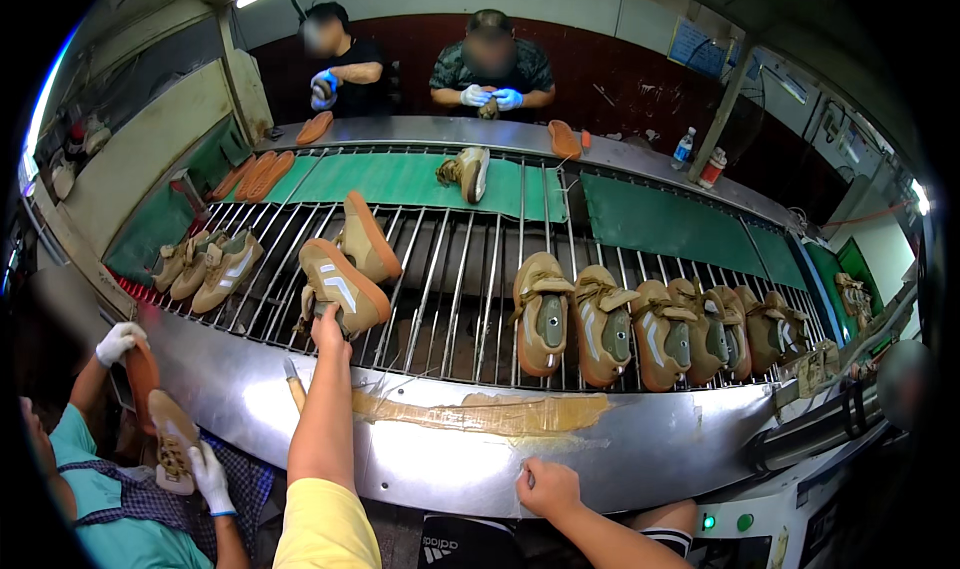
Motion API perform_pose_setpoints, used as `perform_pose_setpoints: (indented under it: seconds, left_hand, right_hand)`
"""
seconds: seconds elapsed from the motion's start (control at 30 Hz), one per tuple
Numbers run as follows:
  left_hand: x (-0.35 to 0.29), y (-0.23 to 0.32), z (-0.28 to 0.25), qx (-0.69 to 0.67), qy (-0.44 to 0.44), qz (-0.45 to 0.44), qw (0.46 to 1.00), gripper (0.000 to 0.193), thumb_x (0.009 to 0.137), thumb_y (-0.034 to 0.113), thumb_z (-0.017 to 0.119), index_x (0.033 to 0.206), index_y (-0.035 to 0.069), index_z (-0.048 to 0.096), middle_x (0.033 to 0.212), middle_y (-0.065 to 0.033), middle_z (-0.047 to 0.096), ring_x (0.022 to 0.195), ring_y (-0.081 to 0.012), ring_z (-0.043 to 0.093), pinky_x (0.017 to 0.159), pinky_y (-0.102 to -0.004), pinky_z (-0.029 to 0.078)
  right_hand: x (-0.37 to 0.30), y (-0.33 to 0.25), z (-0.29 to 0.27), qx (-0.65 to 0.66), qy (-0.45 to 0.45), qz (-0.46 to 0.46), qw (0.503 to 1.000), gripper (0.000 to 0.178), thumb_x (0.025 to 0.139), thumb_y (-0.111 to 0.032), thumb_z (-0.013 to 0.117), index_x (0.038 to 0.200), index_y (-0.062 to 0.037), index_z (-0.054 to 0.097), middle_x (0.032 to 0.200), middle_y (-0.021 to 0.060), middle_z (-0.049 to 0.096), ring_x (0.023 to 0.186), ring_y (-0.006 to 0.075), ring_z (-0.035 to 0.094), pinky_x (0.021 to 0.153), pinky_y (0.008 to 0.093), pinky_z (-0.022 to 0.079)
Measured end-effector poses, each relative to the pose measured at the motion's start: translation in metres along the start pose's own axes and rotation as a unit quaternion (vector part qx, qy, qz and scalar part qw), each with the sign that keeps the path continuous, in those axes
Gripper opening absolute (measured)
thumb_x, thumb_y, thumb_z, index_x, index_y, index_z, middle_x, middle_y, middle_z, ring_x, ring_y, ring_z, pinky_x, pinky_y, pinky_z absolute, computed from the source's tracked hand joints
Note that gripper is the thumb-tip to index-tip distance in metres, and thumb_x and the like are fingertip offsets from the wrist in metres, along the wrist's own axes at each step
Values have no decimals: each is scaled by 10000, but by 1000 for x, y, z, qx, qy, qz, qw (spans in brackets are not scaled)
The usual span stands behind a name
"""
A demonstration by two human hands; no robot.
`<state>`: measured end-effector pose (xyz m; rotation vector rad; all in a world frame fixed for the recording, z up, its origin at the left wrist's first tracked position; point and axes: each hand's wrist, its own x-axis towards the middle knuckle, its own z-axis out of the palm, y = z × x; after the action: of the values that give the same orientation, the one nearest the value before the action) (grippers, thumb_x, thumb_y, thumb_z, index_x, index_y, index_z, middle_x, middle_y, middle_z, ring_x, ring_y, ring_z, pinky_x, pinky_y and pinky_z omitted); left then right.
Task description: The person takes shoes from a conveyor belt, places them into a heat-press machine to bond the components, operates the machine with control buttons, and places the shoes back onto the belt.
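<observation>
Out over the metal rods, my left hand (331, 331) is closed on a tan shoe (338, 281) with a white side stripe and a gum-coloured sole. The shoe is tilted, its sole turned to the right. Right behind it, another tan shoe (367, 239) with the same sole leans on the rods. My right hand (549, 487) is closed like a fist above the near steel edge. A small dark spot shows at its fingers; what it holds, if anything, I cannot make out. Beside my left forearm lies a tool with a wooden handle (296, 389).
Several tan shoes stand on the rod conveyor (455, 299), at right (590, 334) and left (228, 271). One shoe (472, 174) lies on the green belt (400, 181). Orange soles (268, 176) lie at far left. Two people work opposite; a gloved co-worker (120, 469) holds a shoe and sole at left.
</observation>
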<state>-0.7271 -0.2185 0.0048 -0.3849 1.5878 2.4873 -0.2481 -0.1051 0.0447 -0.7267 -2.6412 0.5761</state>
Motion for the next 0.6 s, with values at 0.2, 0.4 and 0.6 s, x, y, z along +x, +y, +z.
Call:
perform_pose_setpoints:
  seconds: [0.2, 0.4, 0.6]
  left_hand:
    - [11, -14, -7, -86, -71, 30, 993, 511, 820, 94, 666, 1285, 10, 470, 1201, -143, 566, 1048, -300, 592, 851, -432, 510]
    - [12, 4, -16, -54, -89, -52, 993, 570, 808, 36, 678, 1316, 27, 421, 1224, -165, 547, 1062, -350, 593, 843, -531, 525]
    - [-73, 33, -31, -74, -190, -131, 970, 410, 927, 233, 555, 1276, 32, 482, 1209, -149, 595, 1086, -289, 595, 913, -433, 509]
  right_hand:
    - [0, -2, 0, 4, -14, 5, 1000, 86, 734, -189, 608, 748, -106, 587, 581, 115, 584, 532, 323, 587, 515, 437, 477]
    - [-5, 3, 3, 44, -1, -12, 999, 78, 750, -187, 593, 771, -112, 591, 613, 102, 612, 552, 311, 603, 523, 443, 479]
    - [-13, 11, 3, 17, -22, 17, 999, 116, 765, -223, 582, 806, -117, 605, 636, 100, 628, 614, 298, 629, 549, 435, 493]
